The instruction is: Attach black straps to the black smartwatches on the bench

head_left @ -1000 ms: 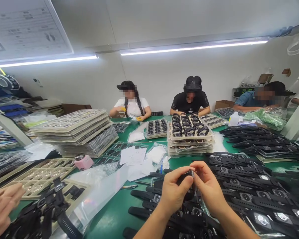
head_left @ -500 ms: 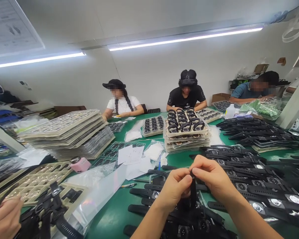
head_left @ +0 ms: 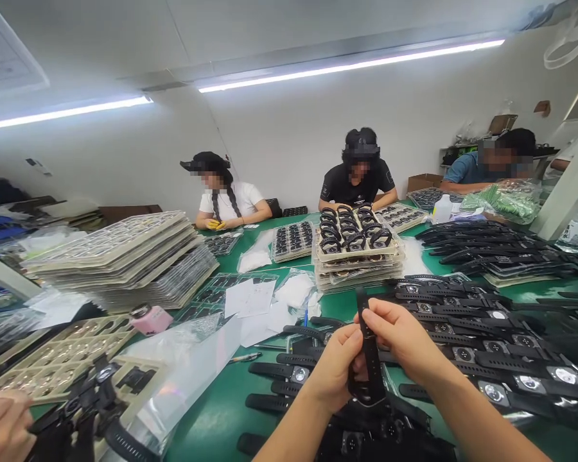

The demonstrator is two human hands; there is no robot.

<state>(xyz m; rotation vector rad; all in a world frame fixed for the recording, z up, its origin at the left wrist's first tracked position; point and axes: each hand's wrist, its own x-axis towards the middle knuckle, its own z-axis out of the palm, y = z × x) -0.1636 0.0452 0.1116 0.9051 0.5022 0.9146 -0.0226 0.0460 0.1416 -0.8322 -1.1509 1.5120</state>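
Between my two hands is a black watch (head_left: pixel 373 372), its strap looped and standing roughly upright. My left hand (head_left: pixel 334 366) grips it from the left, thumb against the strap. My right hand (head_left: pixel 397 333) pinches the upper part of the strap between thumb and fingers. Beneath and in front of my hands lie many black-strapped watches (head_left: pixel 351 443), partly hidden by my wrists. More watches lie in rows (head_left: pixel 496 346) to the right, several with shiny round backs upward.
Stacked trays (head_left: pixel 110 247) stand at the left, and a tray stack with looped watches (head_left: pixel 356 256) at the centre back. A pink bottle (head_left: pixel 151 319), papers (head_left: pixel 250 298) and plastic sheets lie left of centre. Another person's hand (head_left: pixel 4 423) is at the lower left; three people sit opposite.
The watch strap now rises above my fingers, and its loop shows more openly between my hands. The person at the back left has drawn their hands together. The view has shifted slightly.
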